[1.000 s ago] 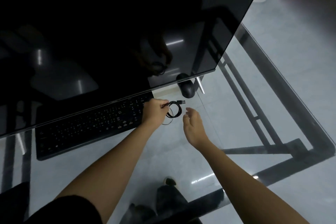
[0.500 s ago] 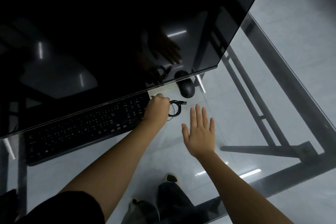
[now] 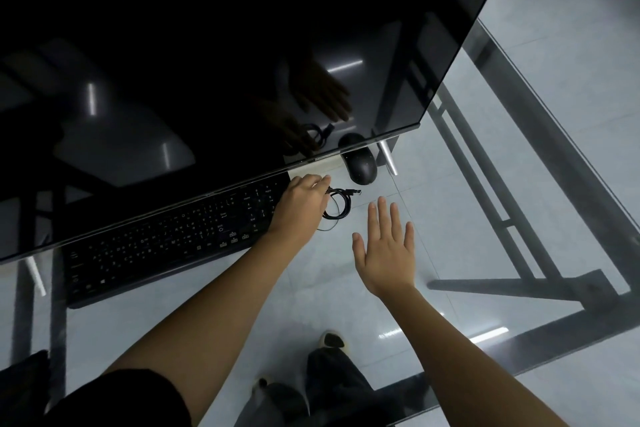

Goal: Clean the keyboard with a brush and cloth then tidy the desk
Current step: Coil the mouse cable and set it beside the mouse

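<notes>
Two bare forearms reach up-frame: the left hand (image 3: 299, 206) curls round a coiled black cable (image 3: 341, 208) at centre, beside the black keyboard (image 3: 162, 243); the right hand (image 3: 386, 253) is flat, fingers (image 3: 383, 218) spread, above the glass counter (image 3: 436, 208).

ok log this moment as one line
stage: tidying desk | left hand: grips coiled cable beside keyboard | right hand: fingers straight, holds nothing, over glass desk | mouse: below monitor edge
</notes>
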